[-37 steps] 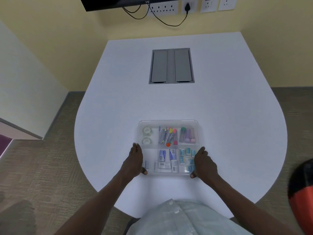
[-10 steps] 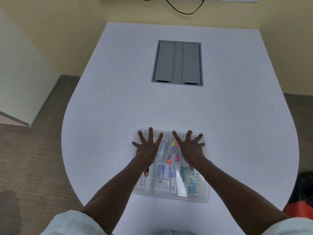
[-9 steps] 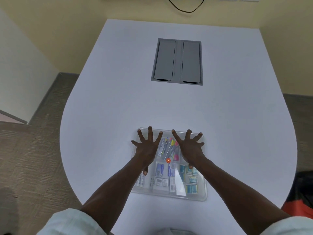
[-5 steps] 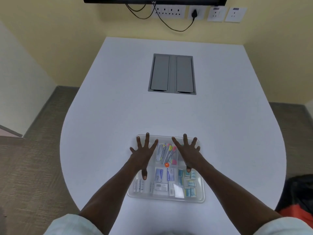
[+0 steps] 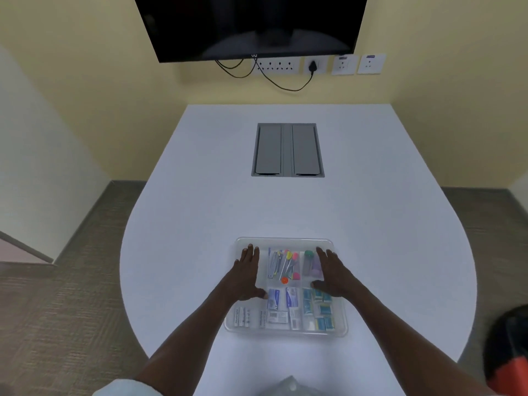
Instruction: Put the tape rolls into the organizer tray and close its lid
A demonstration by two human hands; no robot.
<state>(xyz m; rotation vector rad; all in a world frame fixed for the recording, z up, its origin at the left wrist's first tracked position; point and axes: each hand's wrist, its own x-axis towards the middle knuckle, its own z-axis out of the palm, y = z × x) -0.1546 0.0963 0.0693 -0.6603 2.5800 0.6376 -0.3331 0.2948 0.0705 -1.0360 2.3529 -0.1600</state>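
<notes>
A clear plastic organizer tray (image 5: pixel 285 332) lies on the white table near its front edge, with its clear lid over it. Through the lid I see pens and clips in the far middle compartment, small tubes at far right, and little boxes and packets along the near row. My left hand (image 5: pixel 247 274) lies flat on the lid over the far left compartment, where the tape rolls are hidden under it. My right hand (image 5: pixel 331 271) lies flat on the lid at the far right. Both hands have their fingers extended and close together, holding nothing.
A grey double-flap cable box (image 5: pixel 288 150) is set into the white table (image 5: pixel 400 224) beyond the tray. A black screen (image 5: pixel 251 24) and wall sockets (image 5: pixel 317 65) are on the yellow wall. A red and black object (image 5: pixel 508 355) stands on the floor at right.
My hands have slid apart toward the tray's left and right sides, and the spread fingers have drawn together. The camera has tilted up, bringing the screen into view.
</notes>
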